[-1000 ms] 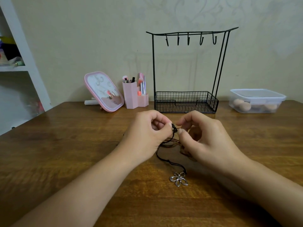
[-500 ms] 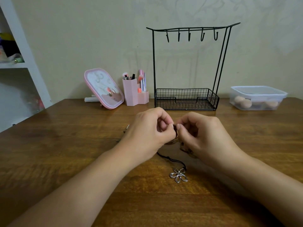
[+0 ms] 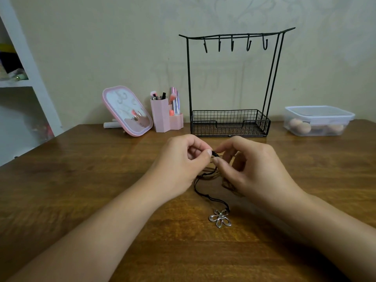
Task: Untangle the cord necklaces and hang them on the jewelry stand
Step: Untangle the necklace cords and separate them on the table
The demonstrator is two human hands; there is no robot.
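Observation:
A tangle of dark cord necklaces (image 3: 205,176) lies on the wooden table between my hands. My left hand (image 3: 181,163) pinches a black cord end at its fingertips. My right hand (image 3: 250,167) pinches the cords just beside it, fingertips nearly touching the left ones. One black cord (image 3: 211,198) trails toward me to a silver flower pendant (image 3: 220,217) lying flat on the table. A brownish cord (image 3: 227,185) is partly hidden under my right hand. The black wire jewelry stand (image 3: 232,82) stands behind my hands, its hooks (image 3: 232,44) bare.
A pink tilted mirror (image 3: 127,110) and a pink holder with makeup brushes (image 3: 165,117) stand left of the stand. A lidded clear plastic box (image 3: 318,121) with rounded sponges sits at the back right. A white shelf unit (image 3: 26,78) borders the table's left side.
My fingertips have drawn slightly apart, exposing the cord end between them, and the cords below have loosened. The view has shifted a little.

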